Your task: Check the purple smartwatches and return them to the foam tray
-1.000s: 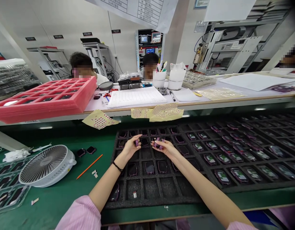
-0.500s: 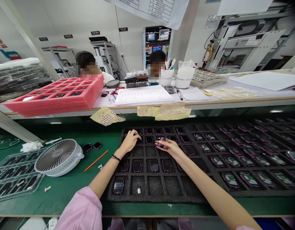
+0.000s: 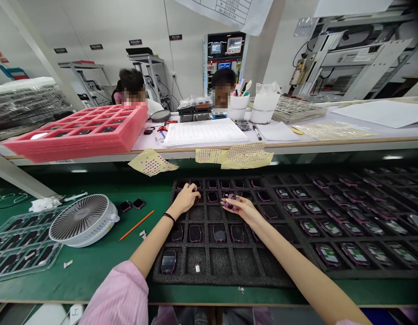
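My right hand [image 3: 244,207] is closed around small purple-framed watch bodies [image 3: 232,201], which look like more than one held together above the black foam tray [image 3: 204,249]. At the tray's upper left, my left hand [image 3: 186,198] reaches down with bent fingers over the cells. A watch body lies under or beside those fingertips, and whether they grip it is hidden. Dark-screened watch bodies [image 3: 219,233] sit in several cells around both hands. One lower cell holds a small white and red piece [image 3: 197,267].
A grey fan [image 3: 83,221], an orange stick [image 3: 137,225] and clear plastic trays [image 3: 22,253] lie on the left. More watches [image 3: 327,254] fill foam on the right. Above runs a shelf [image 3: 181,149] with a pink foam tray [image 3: 124,140] and papers. Two people sit beyond it.
Both hands stay almost in place; my left fingers shift slightly over the same cells. The view tilts a little, and a person behind the shelf has moved to the right.
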{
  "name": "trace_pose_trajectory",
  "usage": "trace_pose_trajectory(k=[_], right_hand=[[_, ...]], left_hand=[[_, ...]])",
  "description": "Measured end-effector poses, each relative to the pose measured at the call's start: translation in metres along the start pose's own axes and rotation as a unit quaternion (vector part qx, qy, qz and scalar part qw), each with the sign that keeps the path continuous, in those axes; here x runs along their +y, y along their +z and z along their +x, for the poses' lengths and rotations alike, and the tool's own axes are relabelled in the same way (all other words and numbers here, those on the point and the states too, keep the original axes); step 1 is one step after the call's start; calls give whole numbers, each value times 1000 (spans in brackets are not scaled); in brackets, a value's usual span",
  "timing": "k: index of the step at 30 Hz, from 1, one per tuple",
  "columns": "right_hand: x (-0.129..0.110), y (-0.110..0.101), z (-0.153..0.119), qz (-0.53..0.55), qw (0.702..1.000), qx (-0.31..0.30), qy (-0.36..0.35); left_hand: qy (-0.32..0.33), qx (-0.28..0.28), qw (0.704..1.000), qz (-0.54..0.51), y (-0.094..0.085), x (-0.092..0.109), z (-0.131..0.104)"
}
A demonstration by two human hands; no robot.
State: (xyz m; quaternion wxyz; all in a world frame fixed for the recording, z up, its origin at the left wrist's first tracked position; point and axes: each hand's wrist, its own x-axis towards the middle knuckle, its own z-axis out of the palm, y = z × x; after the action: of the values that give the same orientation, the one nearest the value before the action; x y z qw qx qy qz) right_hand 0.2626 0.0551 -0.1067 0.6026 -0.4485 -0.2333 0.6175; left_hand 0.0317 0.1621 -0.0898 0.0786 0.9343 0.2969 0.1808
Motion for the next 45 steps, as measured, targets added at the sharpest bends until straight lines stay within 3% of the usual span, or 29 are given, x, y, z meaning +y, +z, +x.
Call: trace_pose_trajectory(k=[9, 16, 25, 45], right_hand=[[1, -1, 1, 1, 1000, 1, -4], [0, 2, -1, 2, 1000, 3, -2], [-1, 2, -2, 2, 1000, 5, -1], [-3, 2, -2, 14, 1000, 4, 4]], left_hand=[[1, 17, 1000, 7, 3, -3, -2], [-42, 85, 995, 24, -5, -6, -10], [35, 13, 998, 53, 8, -4, -2], [27, 33, 997, 64, 9, -11, -4]])
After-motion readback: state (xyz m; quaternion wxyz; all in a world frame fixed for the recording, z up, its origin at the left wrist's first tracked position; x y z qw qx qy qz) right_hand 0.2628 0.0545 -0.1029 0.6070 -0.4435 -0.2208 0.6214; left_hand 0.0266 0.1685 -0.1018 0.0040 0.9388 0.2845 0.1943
